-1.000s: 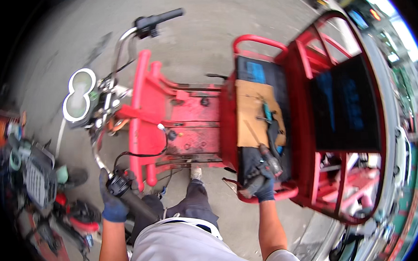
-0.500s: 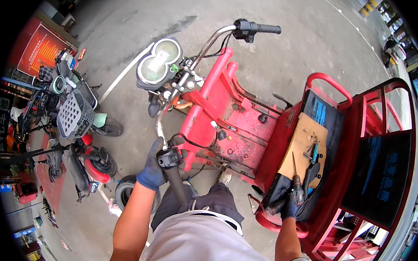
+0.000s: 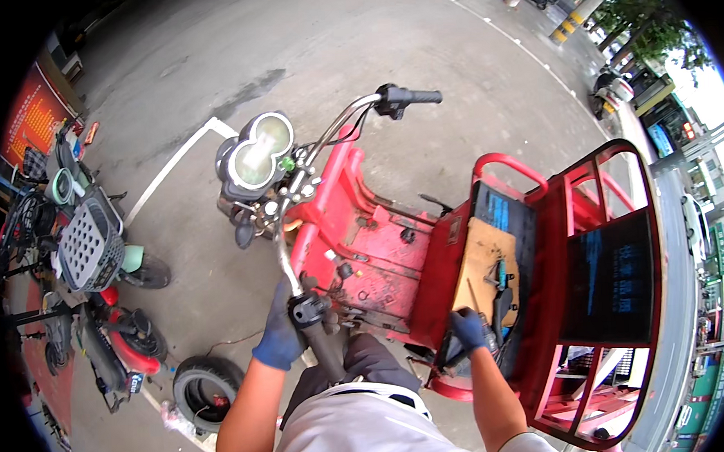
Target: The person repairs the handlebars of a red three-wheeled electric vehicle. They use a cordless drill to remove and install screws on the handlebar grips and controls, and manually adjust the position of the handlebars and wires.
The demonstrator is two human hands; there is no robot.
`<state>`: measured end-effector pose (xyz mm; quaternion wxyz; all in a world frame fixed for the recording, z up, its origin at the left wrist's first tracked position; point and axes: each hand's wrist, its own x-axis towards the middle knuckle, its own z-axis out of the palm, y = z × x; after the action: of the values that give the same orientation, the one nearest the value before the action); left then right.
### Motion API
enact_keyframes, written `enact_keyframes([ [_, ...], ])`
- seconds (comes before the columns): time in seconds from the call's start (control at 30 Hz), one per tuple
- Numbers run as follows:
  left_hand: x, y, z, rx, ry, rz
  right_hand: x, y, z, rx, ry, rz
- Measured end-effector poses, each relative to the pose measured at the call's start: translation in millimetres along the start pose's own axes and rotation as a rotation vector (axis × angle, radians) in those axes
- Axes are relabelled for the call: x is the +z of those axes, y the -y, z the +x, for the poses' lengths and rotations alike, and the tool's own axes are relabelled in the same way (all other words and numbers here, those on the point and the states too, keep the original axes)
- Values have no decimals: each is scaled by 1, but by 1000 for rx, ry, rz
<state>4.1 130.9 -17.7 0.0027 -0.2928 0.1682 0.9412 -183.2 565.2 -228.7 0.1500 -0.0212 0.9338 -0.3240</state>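
Two gloved hands work on a red three-wheeled cart that fills the middle of the view. The left hand (image 3: 279, 338), in a blue knit glove, has its fingers wrapped around the near black rubber handlebar grip (image 3: 317, 333), which sits low, just in front of the person's lap. The right hand (image 3: 468, 328), gloved the same way, rests on the front edge of the seat box, its fingers curled over dark tools or cables there; how tightly they close I cannot tell. The handlebar (image 3: 336, 127) is a bent chrome tube, shiny and thin, running up to the far grip (image 3: 411, 97). Below it sit two round gauges (image 3: 257, 153) with pale glass faces. The cart's footboard (image 3: 380, 254) is scuffed red sheet metal, dusty and scratched. A worn brown flat board (image 3: 481, 279) lies over the seat box, and behind it stands a red tube frame (image 3: 578, 215) holding a dark panel (image 3: 614, 278). The ground is grey concrete (image 3: 303, 41), rough and stained, with a white painted line (image 3: 174, 164). To the left, parked scooters (image 3: 94, 273) with a pale mesh basket (image 3: 91, 244) crowd the edge, and a loose black tyre (image 3: 203, 390) lies near the person's left arm.
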Motion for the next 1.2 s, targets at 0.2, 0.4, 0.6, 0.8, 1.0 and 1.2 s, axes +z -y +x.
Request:
enact_keyframes([
  [0.2, 1, 35, -50, 113, -123, 65, 4, 284, 68, -433, 95, 110],
  [0.4, 20, 29, -53, 276, -319, 722, -39, 453, 224, -1057, -478, -90],
  [0.6, 7, 5, -70, 251, -434, 838, -56, 469, 273, -1048, 45, -371],
  [0.8, 45, -82, -83, 88, -509, 993, -77, 410, 258, -994, 12, -326],
  [1.0, 20, -104, -95, 391, -488, 1404, -56, 389, 238, -960, -102, -240],
  [1.2, 71, -47, -63, 853, -987, 1713, -63, 376, 263, -1164, -147, -256],
])
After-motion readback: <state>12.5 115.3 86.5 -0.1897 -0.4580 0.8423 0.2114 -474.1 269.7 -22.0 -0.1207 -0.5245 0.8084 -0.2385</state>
